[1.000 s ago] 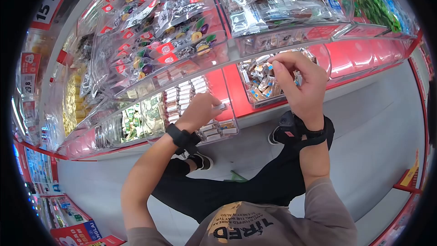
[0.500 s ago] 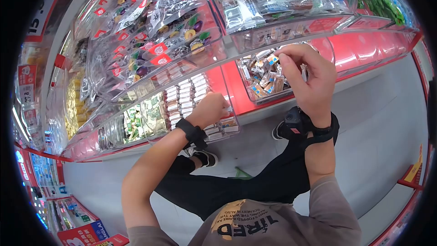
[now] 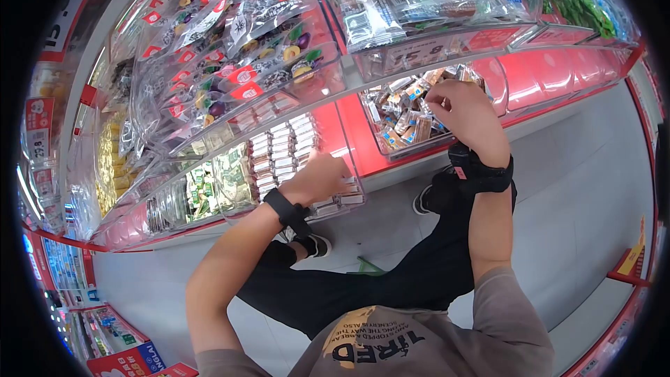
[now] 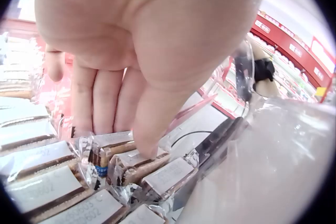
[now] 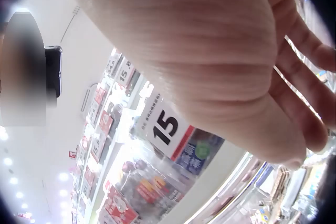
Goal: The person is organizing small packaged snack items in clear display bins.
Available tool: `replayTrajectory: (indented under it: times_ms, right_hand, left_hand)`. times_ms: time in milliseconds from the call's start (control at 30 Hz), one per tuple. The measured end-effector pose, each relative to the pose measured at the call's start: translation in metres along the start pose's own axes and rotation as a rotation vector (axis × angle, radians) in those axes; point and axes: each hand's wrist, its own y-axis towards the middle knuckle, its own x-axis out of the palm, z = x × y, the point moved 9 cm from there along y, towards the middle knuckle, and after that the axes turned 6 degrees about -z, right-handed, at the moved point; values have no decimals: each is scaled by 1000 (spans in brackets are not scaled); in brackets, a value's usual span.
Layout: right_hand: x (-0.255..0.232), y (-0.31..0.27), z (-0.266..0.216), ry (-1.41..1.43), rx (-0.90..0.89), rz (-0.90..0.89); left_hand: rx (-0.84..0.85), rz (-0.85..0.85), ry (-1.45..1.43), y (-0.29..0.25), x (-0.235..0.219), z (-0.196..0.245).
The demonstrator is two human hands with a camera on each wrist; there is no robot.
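Left hand (image 3: 317, 176) is shown with straight fingers (image 4: 105, 100) pressed onto glossy, rectangular wrapped bars (image 4: 131, 163) directly beneath it in a clear plastic bin (image 3: 352, 157); only the left wrist view resolves this contact. Right hand (image 3: 460, 112) is seen over small crinkled wrapped candies (image 3: 405, 115); its grip cannot be told. A "15" price tag (image 5: 168, 129) is legible beside it.

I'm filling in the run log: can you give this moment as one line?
left hand: fingers straight, touching wrapped bars in clear bin | right hand: in mixed-candy bin, grip unclear
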Motion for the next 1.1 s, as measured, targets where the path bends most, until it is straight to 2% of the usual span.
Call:
replayTrajectory:
  times_ms: [67, 167, 267, 367, 467, 567, 667, 833, 967, 1100]
  right_hand:
    - [13, 1, 4, -57, -15, -25]
    - [26, 2, 0, -140, -56, -30]
    - [36, 2, -1, -216, -33, -59]
    - [40, 5, 4, -241, -27, -79]
    - [44, 7, 6, -232, -4, -109]
    - [40, 7, 3, -213, -34, -61]
    - [39, 7, 6, -164, -38, -48]
    - [19, 7, -2, -20, -2, -62]
    - [-15, -1, -29, 250, -53, 71]
    - [-23, -6, -38, 438, -96, 188]
  left_hand:
    - [45, 49, 112, -8, -4, 14]
    - [-1, 206, -47, -15, -16, 14]
    - [-71, -56, -200, -10, -10, 3]
    - [-104, -142, -235, -8, 3, -6]
    - [-53, -132, 96, -15, -6, 11]
    - [-75, -294, 149, -19, 9, 10]
    - [-177, -388, -5, -28, 2, 8]
    - [-90, -310, -13, -39, 14, 5]
    - [45, -148, 91, -37, 11, 16]
    - [1, -115, 15, -31, -1, 19]
